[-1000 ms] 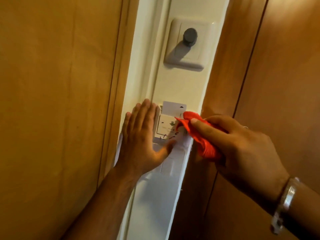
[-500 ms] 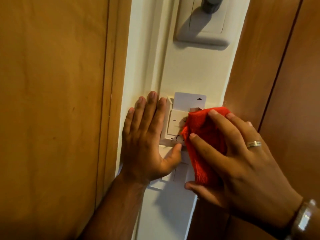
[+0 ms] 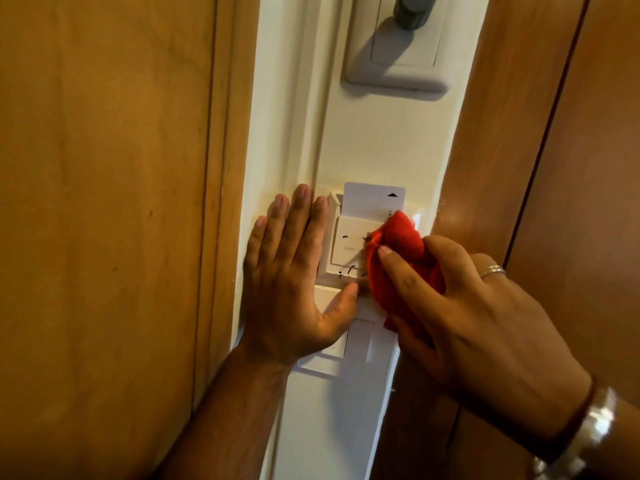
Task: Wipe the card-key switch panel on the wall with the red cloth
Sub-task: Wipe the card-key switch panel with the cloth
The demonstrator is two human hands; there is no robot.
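Fingers of the right hand [image 3: 485, 317] curl round a bunched red knitted cloth [image 3: 398, 261], index finger on top pressing the wad against the wall, thumb tucked under its lower fold. The cloth covers the right part of the square white plastic card-key switch panel [image 3: 346, 251]; the panel's bare face lies at about nine o'clock from the grip. A white key card [image 3: 370, 200] stands upright in the slot, at roughly eleven o'clock from the cloth, its long axis vertical.

The left hand [image 3: 294, 282] is spread flat and holds nothing, palm on the cream wall strip [image 3: 381, 143] at nine o'clock of the panel, fingertips pointing to twelve, thumb tip just below the panel's lower edge and almost touching the cloth. It looks to be bracing.

Dark marks show on the panel's uncovered face, so wiping seems only partly done. The next stroke probably runs toward nine o'clock, across the face; the right hand is the one placed for it, with the card's edge close above.
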